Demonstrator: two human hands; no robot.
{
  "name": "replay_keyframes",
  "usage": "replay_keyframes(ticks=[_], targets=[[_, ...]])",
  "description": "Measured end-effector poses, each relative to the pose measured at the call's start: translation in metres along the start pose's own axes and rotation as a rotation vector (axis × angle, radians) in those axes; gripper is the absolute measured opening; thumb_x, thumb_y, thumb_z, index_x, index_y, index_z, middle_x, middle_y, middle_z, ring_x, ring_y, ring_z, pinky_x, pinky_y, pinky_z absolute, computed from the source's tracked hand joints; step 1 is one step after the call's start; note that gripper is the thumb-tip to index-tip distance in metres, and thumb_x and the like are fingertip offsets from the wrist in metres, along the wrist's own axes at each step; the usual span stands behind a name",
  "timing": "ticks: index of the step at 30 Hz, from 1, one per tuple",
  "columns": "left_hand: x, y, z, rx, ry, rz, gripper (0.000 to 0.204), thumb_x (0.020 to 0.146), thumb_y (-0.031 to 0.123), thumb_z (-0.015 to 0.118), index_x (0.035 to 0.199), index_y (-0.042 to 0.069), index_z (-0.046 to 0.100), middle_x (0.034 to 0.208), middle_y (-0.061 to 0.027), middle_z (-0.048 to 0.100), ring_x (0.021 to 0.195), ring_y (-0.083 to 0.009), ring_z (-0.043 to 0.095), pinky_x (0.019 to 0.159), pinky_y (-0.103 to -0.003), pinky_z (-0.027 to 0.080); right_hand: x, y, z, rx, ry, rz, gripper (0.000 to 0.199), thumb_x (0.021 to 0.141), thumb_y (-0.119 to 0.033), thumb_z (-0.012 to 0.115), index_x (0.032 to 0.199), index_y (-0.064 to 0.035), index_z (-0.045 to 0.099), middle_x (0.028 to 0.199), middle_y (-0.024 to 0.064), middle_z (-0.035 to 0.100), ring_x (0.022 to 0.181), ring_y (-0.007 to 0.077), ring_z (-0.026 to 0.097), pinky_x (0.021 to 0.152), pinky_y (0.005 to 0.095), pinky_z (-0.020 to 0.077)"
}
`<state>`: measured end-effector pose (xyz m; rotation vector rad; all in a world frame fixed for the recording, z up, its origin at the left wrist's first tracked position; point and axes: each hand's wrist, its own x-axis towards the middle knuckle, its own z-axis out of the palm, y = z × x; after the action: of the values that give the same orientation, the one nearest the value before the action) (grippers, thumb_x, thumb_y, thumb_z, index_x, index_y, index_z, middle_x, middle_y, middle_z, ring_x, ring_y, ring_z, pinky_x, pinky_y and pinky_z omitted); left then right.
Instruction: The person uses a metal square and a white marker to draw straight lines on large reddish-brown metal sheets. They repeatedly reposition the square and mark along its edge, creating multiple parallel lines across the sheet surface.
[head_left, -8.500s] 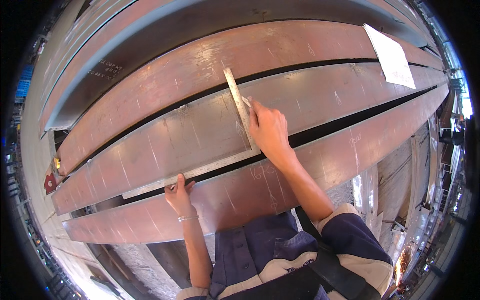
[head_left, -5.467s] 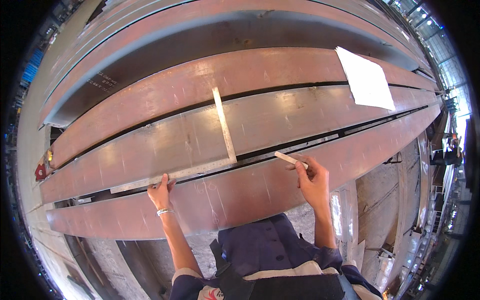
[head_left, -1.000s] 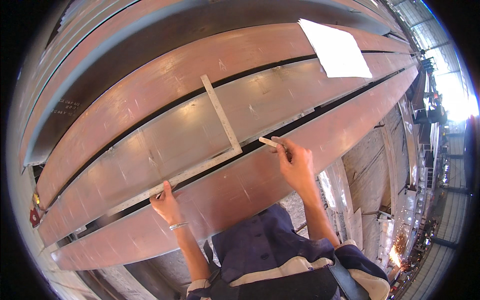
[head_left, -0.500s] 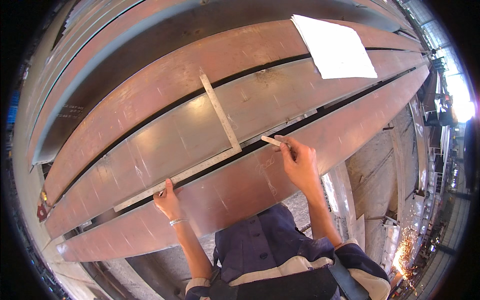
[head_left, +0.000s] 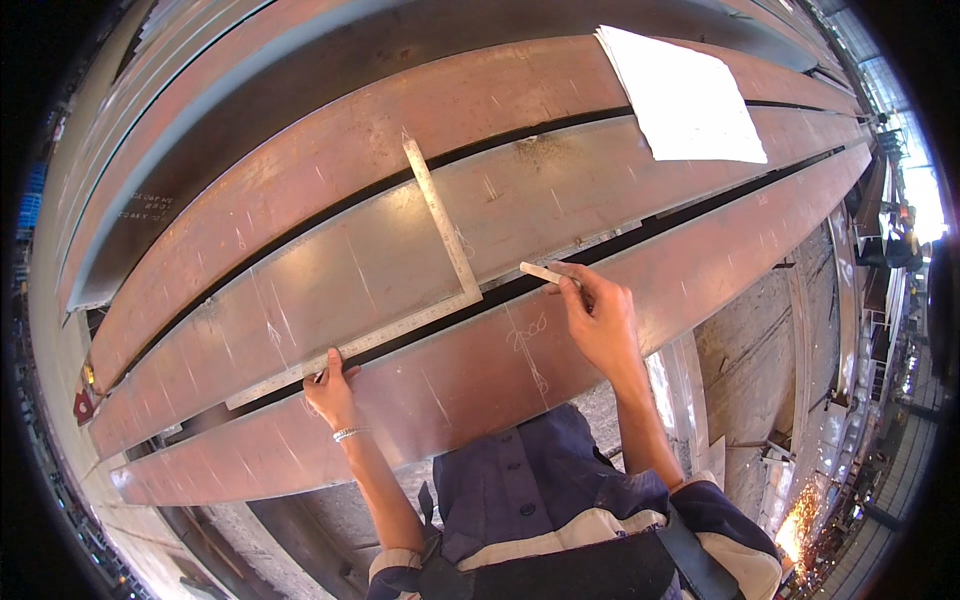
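Your left hand (head_left: 331, 393) is pinching the metal square (head_left: 410, 325) along the middle beam (head_left: 570, 190); your right hand (head_left: 602, 315) is gripping a chalk stick (head_left: 538, 271) farther right.

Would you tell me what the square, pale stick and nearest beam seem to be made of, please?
Square: probably metal, dull and pale, judging by thin, straight edges. Pale stick: perhaps chalk or soapstone, as it looks matte, off-white. Nearest beam: likely steel, its smooth reddish-brown face softly shining.

Navy buttoned shirt (head_left: 485, 490) with beige panels (head_left: 592, 527) — dark strap (head_left: 692, 552) — silvery bracelet (head_left: 350, 433).
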<state>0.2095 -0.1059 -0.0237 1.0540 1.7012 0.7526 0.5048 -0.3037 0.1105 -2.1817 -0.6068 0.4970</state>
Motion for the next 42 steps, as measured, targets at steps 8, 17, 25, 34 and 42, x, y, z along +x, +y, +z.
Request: replay_keyframes(ticks=[8,17,25,34,42], targets=[[0.001,-0.002,0.001,-0.003,0.01,0.03,0.065,0.086,0.03,0.081,0.115,-0.016,0.045,0.091,-0.0214,0.071,0.061,-0.0228,0.07,0.05,-0.029,0.058,0.005,-0.007,0.008,0.03,-0.014,-0.004,0.024,0.098,-0.009,0.057,0.117,-0.0021,0.069,0.082,0.0059,0.076,0.051,0.0042,0.042,0.047,0.0252,0.0341],[-0.004,0.002,0.003,-0.003,0.01,0.016,0.061,0.088,0.027,0.079,0.116,-0.016,0.046,0.095,-0.0223,0.07,0.062,-0.0222,0.07,0.05,-0.029,0.059,0.009,-0.012,0.014,0.045,-0.027,-0.019,0.024,0.098,-0.009,0.057,0.117,-0.0019,0.069,0.082,0.0066,0.076,0.051,0.0048,0.043,0.048,0.0262,0.0352],[-0.004,0.001,0.004,-0.024,0.017,0.02,0.059,0.087,0.025,0.079,0.114,-0.015,0.046,0.096,-0.022,0.07,0.059,-0.0218,0.068,0.049,-0.03,0.058,0.014,-0.011,0.018,0.036,-0.036,-0.005,0.025,0.098,-0.01,0.056,0.118,-0.002,0.069,0.083,0.0062,0.076,0.051,0.0058,0.043,0.049,0.0267,0.0362],[-0.007,0.003,0.005,0.033,0.037,0.015,0.056,0.088,0.026,0.079,0.112,-0.015,0.048,0.091,-0.0198,0.071,0.057,-0.02,0.067,0.05,-0.029,0.056,0.035,-0.017,0.047,-0.064,0.018,-0.18,0.03,0.094,-0.01,0.059,0.122,-0.0041,0.068,0.062,0.0196,0.059,0.046,0.0228,0.049,0.052,0.034,0.0418],[-0.008,0.006,0.005,0.033,0.032,-0.003,0.06,0.087,0.027,0.08,0.113,-0.016,0.048,0.088,-0.019,0.072,0.058,-0.0217,0.069,0.052,-0.029,0.056,0.104,-0.036,0.115,-0.177,0.094,-0.388,0.033,0.094,-0.012,0.058,0.124,-0.002,0.065,0.068,0.0248,0.061,0.065,0.0428,0.062,0.06,0.0493,0.048]])
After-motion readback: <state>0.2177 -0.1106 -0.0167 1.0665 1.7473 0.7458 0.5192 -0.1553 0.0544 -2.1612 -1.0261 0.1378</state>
